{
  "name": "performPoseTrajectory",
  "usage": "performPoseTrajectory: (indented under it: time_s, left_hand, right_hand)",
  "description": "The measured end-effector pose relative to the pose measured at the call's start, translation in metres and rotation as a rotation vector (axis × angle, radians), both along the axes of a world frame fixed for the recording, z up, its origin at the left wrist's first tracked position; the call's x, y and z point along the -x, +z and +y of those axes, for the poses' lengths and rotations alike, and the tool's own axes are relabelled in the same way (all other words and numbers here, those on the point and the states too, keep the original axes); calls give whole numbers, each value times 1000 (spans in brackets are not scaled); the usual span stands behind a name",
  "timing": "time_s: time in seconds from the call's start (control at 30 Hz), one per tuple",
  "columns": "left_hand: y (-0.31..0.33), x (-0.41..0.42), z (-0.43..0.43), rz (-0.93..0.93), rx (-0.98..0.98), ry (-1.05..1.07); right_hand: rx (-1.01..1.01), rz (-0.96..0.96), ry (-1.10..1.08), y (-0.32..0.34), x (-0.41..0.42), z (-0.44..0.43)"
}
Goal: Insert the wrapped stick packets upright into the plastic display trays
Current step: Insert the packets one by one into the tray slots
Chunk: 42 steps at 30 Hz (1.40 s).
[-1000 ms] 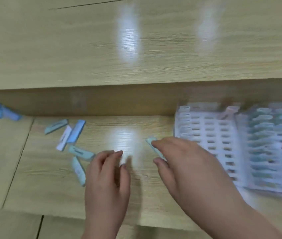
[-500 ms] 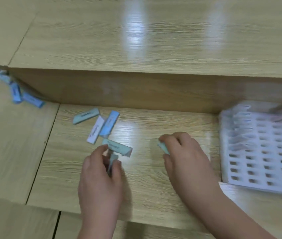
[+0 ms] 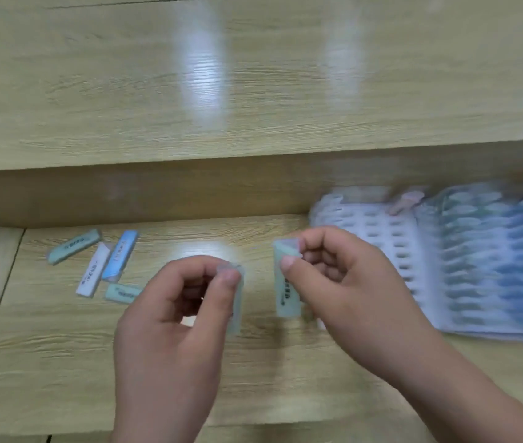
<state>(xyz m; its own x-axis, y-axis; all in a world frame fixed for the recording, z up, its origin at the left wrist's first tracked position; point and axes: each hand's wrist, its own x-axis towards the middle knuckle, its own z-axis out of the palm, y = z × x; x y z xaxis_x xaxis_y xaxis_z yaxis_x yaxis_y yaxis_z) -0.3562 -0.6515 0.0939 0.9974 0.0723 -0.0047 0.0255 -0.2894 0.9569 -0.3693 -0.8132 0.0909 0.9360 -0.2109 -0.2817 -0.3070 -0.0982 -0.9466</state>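
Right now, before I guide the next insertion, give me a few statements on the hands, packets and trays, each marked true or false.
1. The left hand pinches a pale green packet. True.
2. The right hand is empty. False: it pinches a printed green packet, held upright above the table.
3. Loose packets lie flat on the table, left of both hands. True.
4. The white tray beside the right hand is full. False: most of its visible slots are empty. The filled tray is the one further right.
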Motion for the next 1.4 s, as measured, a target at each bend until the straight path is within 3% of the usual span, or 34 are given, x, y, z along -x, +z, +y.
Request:
performPoseTrajectory:
  time_s: [0.5,0.73,1.0,1.4]
  left_hand:
    - [8,29,-196,-162,27,-312]
    - [-14,37,-233,-307,-272,-345]
    - [-41,37,-244,-305,-360,-311]
    - [-45,30,-242,-358,-515,-468]
  right_hand:
    - [354,-148,-229,17,76,-223]
    - [507,-101,-137,-10,74,-241]
    - [691,-83,-50,-22,59,-242]
    - [712,-79,-28,-18,52,-242]
